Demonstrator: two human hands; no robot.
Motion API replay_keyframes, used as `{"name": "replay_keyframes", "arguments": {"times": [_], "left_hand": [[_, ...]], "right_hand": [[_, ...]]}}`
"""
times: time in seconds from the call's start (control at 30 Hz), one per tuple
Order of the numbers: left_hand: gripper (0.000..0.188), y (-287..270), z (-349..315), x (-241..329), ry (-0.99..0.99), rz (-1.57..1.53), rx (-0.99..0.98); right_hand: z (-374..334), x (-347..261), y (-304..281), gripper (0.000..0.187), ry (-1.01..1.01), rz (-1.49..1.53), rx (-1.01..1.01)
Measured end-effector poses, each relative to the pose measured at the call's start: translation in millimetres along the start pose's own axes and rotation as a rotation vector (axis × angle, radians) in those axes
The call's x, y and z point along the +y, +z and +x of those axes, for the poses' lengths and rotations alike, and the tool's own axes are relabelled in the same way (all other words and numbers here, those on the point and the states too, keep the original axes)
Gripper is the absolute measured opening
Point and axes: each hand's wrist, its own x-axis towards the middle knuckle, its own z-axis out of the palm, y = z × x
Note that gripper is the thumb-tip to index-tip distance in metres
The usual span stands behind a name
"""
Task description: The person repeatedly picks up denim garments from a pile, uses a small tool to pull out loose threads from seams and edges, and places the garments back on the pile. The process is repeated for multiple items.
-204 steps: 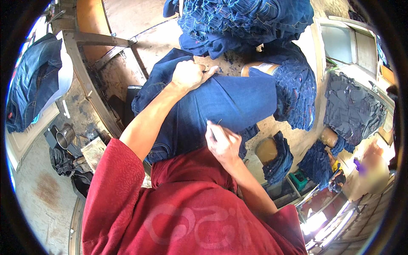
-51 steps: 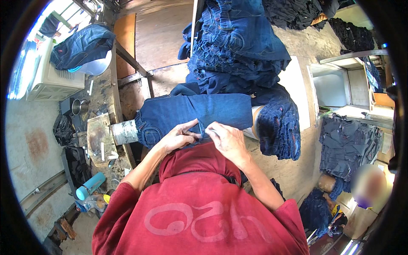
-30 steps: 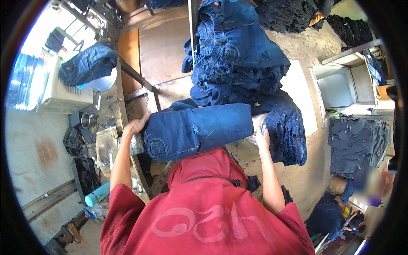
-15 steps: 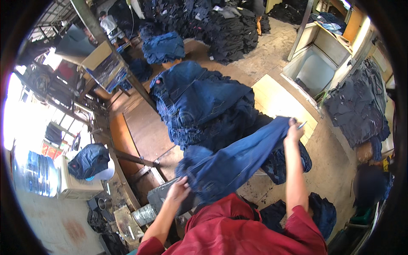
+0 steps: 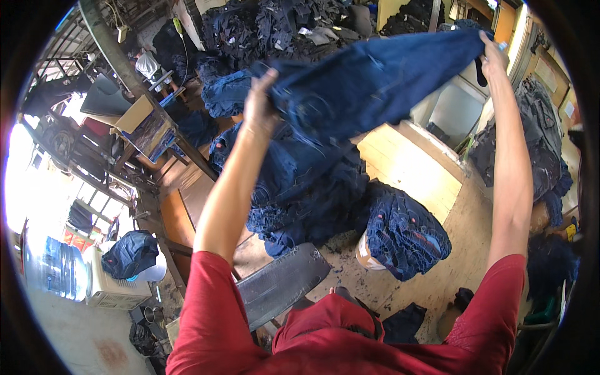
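Note:
A pair of dark blue jeans [image 5: 375,81] is stretched out in the air between my raised hands, loose threads showing on its cloth. My left hand [image 5: 259,103] is closed on the wider end, which hangs in folds. At the far right, my right hand [image 5: 494,59] grips the narrow end. A small pale object, whose kind I cannot make out, sticks out beside the right fingers. Beneath the raised jeans stands a tall stack of folded jeans [image 5: 306,206], partly hidden by them. More jeans [image 5: 406,234] lie heaped over a round tub [image 5: 369,255] to its right.
A dark padded board [image 5: 284,284] lies just before me. On the left are a wooden post [image 5: 119,56], an open carton [image 5: 140,119] and a water bottle [image 5: 56,265]. Black garments [image 5: 281,31] pile up at the back; a dark stack [image 5: 525,137] stands right. Another person [image 5: 150,65] sits far left.
Both my hands have risen and moved away from me, lifting the jeans from near my lap to above the stack. The tub with heaped jeans and the padded board are now uncovered.

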Motion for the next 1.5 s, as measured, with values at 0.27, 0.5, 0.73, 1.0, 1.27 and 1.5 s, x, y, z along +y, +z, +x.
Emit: {"name": "replay_keyframes", "arguments": {"times": [0.27,0.5,0.73,1.0,1.27,1.5], "left_hand": [[0.064,-154.1,-59.5,58.0,0.486,1.046,0.789],[0.091,-342.4,-152.3,-137.8,-0.391,2.205,-0.154],[0.092,-372.7,-162.2,-147.6,-0.233,2.216,-0.248],[0.055,-145.1,-180.8,-176.0,0.001,1.798,-0.126],[0.080,70.0,-235.9,-304.2,-0.825,0.420,-0.494],[0.035,-29.6,-225.1,-316.0,-0.620,-0.472,0.062]], "right_hand": [[-123.6,173.3,-100.0,0.073,0.275,-1.026,-0.780],[-307.2,302.8,-325.3,0.033,0.485,-1.577,-1.132],[-383.7,335.5,-409.2,0.061,0.442,-1.867,-1.253],[-339.8,336.8,-383.9,0.034,0.306,-1.525,-0.644],[-398.3,181.5,-199.8,0.029,-0.163,-1.097,-0.486],[-567.1,184.7,-132.8,0.012,-0.082,-0.969,-0.592]]}}
